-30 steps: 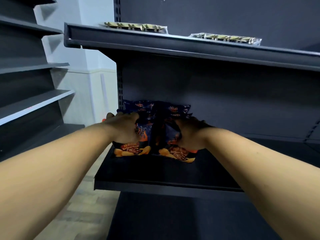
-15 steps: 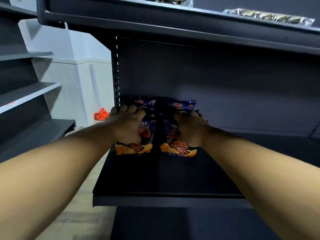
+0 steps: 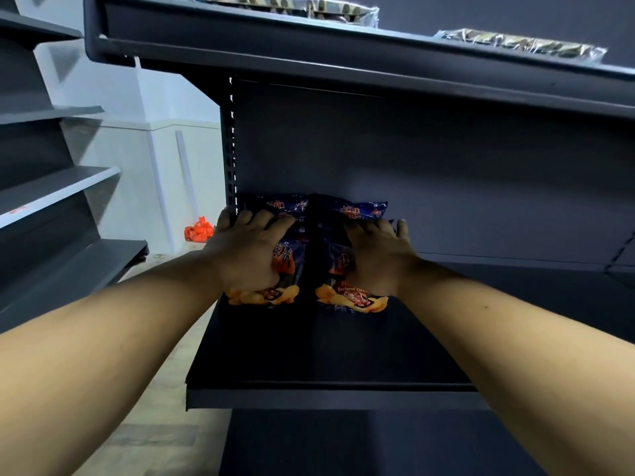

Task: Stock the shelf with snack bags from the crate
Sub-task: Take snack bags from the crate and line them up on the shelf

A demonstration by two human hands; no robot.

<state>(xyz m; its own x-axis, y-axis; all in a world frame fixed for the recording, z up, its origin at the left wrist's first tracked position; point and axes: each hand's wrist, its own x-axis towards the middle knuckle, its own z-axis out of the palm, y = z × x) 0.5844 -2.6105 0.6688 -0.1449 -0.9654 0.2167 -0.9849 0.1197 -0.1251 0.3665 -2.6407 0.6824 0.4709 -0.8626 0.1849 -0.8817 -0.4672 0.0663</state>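
Two dark blue snack bags with orange chips printed at the bottom stand side by side at the back left of the dark shelf [image 3: 326, 355], against its back panel. My left hand [image 3: 249, 250] lies on the front of the left bag [image 3: 266, 297] with its fingers spread over the upper part. My right hand [image 3: 376, 255] lies the same way on the right bag [image 3: 352, 298], fingers spread and thumb out to the right. Both hands press the bags toward the back panel. The crate is out of view.
The upper shelf [image 3: 343, 53] overhangs close above and carries two clear-wrapped packs [image 3: 522, 44]. The shelf stretches bare to the right of the bags. Grey shelving [image 3: 51, 190] stands at the left, and an orange object [image 3: 199, 230] lies on the floor by the wall.
Both hands have pushed the two bags further back against the panel. The fingers that were curled round the bags now lie flatter on their fronts. The view has moved closer.
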